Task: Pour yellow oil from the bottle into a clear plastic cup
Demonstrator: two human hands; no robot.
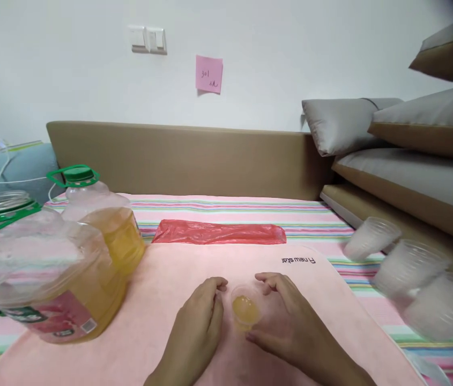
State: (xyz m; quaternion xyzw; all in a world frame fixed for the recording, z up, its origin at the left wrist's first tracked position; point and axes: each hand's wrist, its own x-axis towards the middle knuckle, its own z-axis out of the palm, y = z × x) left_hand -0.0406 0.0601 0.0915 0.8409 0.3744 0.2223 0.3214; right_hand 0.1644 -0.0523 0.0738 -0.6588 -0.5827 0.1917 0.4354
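A small clear plastic cup [244,310] with yellow liquid in it stands on a pink towel [162,300]. My left hand [199,326] rests against the cup's left side, fingers curled. My right hand [280,316] cups its right side, with the thumb near the base and the fingers arched over the far rim. Both hands touch the cup, which stays on the towel.
Two large oil jugs stand at the left: a near one [45,279] with its cap off and a far one [103,222] with a green cap. A red plastic bag [218,234] lies behind the towel. Stacks of clear cups [411,268] lie at the right, cushions [411,139] beyond.
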